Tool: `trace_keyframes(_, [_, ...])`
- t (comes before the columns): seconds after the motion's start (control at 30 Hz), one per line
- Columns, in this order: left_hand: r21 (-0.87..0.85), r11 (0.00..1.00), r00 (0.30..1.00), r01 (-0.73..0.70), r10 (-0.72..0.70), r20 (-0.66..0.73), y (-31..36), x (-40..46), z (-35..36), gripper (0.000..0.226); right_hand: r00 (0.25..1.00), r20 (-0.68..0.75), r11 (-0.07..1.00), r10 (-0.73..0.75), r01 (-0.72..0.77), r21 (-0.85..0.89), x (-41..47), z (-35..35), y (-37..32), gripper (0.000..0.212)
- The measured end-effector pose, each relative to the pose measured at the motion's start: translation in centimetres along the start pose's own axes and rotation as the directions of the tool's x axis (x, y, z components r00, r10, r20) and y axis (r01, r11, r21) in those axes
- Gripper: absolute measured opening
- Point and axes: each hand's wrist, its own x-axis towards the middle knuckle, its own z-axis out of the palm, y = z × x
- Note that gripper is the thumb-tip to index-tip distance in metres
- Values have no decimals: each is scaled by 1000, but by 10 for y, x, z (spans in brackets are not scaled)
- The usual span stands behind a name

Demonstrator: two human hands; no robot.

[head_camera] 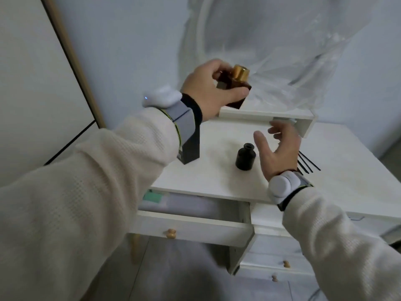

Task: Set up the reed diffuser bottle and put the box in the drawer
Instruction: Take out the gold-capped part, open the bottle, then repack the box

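My left hand (208, 90) grips a dark brown square bottle with a gold cap (304, 76) (236, 90), held tilted just above the left end of a small white shelf riser (267, 115). A black box (189, 148) stands upright on the white tabletop (217, 174), partly hidden by my left sleeve. A small round black bottle (245, 157) with an open neck stands in the middle of the tabletop. My right hand (276, 148) hovers open just right of it, fingers spread. Several thin black reed sticks (308, 162) lie on the tabletop behind my right wrist.
The left drawer (191, 227) below the tabletop is pulled open, with a green-edged item and pale contents inside. Smaller closed drawers with wooden knobs (286, 263) sit at the lower right. A round mirror wrapped in clear plastic (293, 51) stands behind the riser.
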Motion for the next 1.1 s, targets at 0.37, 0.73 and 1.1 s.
trace_keyframes(0.37, [-235, 950, 978, 207, -211, 10, -22, 6, -74, 37, 739, 669, 971, 76, -208, 119, 51, 88, -115, 63])
trace_keyframes(0.73, [-167, 972, 987, 163, -160, 33, -49, 18, -54, 34, 581, 812, 998, 54, -46, -34, 50, 114, -107, 86])
trace_keyframes(1.1, [67, 990, 991, 128, -131, 40, -70, 13, -57, 57, 670, 742, 1000, -3, 24, -17, 36, 110, -98, 64])
